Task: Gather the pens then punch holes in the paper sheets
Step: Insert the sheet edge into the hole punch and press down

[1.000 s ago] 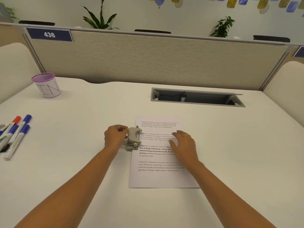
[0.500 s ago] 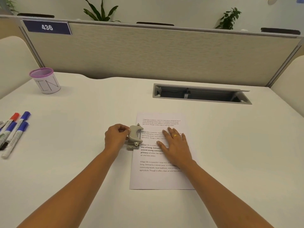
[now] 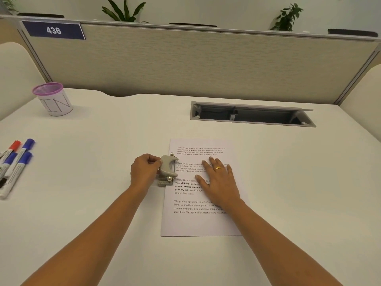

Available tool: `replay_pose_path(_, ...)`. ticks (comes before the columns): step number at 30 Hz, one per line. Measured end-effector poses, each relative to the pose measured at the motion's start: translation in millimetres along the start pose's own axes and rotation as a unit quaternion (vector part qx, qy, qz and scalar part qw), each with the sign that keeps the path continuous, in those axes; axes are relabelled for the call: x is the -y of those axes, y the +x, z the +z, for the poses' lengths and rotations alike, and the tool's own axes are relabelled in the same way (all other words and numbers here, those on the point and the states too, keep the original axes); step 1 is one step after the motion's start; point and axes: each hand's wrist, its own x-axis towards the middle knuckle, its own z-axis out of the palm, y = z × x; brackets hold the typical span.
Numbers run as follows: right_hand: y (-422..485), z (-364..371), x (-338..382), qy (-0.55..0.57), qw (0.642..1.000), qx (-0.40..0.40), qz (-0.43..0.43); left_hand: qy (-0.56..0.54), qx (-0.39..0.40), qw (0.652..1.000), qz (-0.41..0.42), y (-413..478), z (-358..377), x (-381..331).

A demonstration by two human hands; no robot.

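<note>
A printed paper sheet (image 3: 198,221) lies on the white desk in front of me. A grey hole punch (image 3: 168,169) sits on the sheet's left edge. My left hand (image 3: 144,171) grips the punch from its left side. My right hand (image 3: 218,180) lies flat on the middle of the sheet, fingers spread, a ring on one finger. Several markers (image 3: 14,162) with blue and red caps lie loose at the desk's left edge. A purple mesh cup (image 3: 52,99) marked "IN" stands at the back left.
An open grey cable tray (image 3: 251,115) is recessed in the desk behind the sheet. A beige partition (image 3: 195,62) closes the back, with cream side panels at both ends. Plants stand behind the partition.
My right hand has slid forward and left on the sheet and flattened out. The left hand stays on the punch. The view has tilted slightly downward.
</note>
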Motion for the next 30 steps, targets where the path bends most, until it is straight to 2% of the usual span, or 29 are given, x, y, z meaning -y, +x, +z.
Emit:
replay_pose_path(4, 0.2, 0.5, 0.1, 0.002, 1.000, -0.002, -0.001, 0.058, -0.015, 0.998, 0.023, 7.3, 0.6, -4.0)
replay_pose_path(6, 0.4, 0.2, -0.2, -0.001, 1.000, -0.003, -0.001, 0.113, -0.030, 0.990, 0.079, 12.9, 6.7, -10.4)
replay_pose_path(9, 0.2, -0.2, -0.1, -0.004, 1.000, -0.004, -0.002, 0.215, -0.001, 0.964, 0.155, 22.0, 23.7, -20.3)
replay_pose_path(14, -0.4, -0.5, 0.2, 0.001, 1.000, -0.008, -0.001, 0.344, 0.067, 0.919, 0.181, 32.4, 44.8, -24.9)
replay_pose_path(18, 0.3, -0.7, -0.1, 0.002, 1.000, -0.009, -0.002, 0.417, 0.093, 0.890, 0.159, 37.9, 49.0, -19.0)
replay_pose_path(21, 0.3, 0.1, 0.2, -0.001, 1.000, -0.009, -0.001, 0.435, 0.095, 0.881, 0.159, 39.4, 49.5, -15.0)
replay_pose_path(30, -0.5, -1.0, 0.9, -0.010, 1.000, 0.004, -0.001, 0.397, 0.093, 0.896, 0.176, 40.1, 48.4, -9.5)
